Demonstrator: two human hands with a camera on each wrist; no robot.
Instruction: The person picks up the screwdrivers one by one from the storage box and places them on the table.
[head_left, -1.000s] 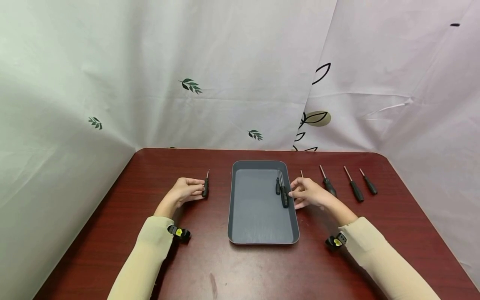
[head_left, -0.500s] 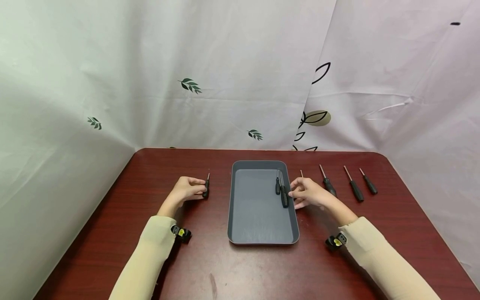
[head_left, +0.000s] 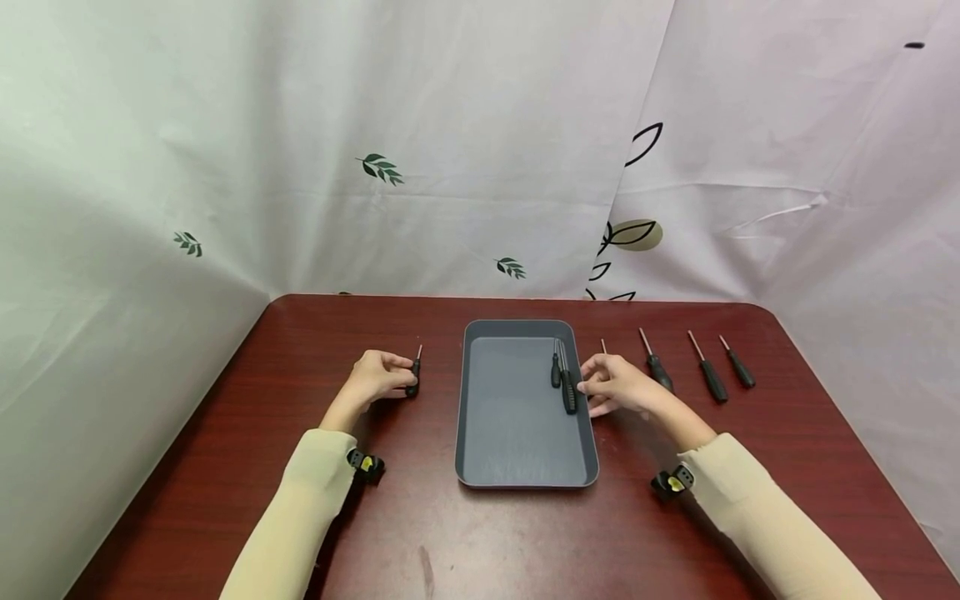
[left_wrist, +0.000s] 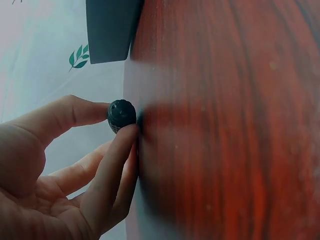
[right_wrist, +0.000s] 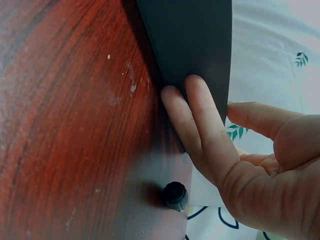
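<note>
Your left hand [head_left: 377, 377] pinches a black-handled screwdriver [head_left: 413, 388] left of the grey rectangular tray [head_left: 517, 450]; your right hand [head_left: 618, 385] pinches its wall. Two slim black screwdrivers [head_left: 569, 395] lie inside; four others [head_left: 712, 382] remain rightward.

Head view: right hand [head_left: 617, 385] hides most of one screwdriver [head_left: 603, 345]. Left wrist view: pinched screwdriver [left_wrist: 121, 115] shows end-on, shaft hidden; tray [left_wrist: 112, 30] cut by top edge.

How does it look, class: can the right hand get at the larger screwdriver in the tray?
Probably yes: the right hand is beside the larger screwdriver, which lies uncovered, though the hand would first have to release the tray.
</note>
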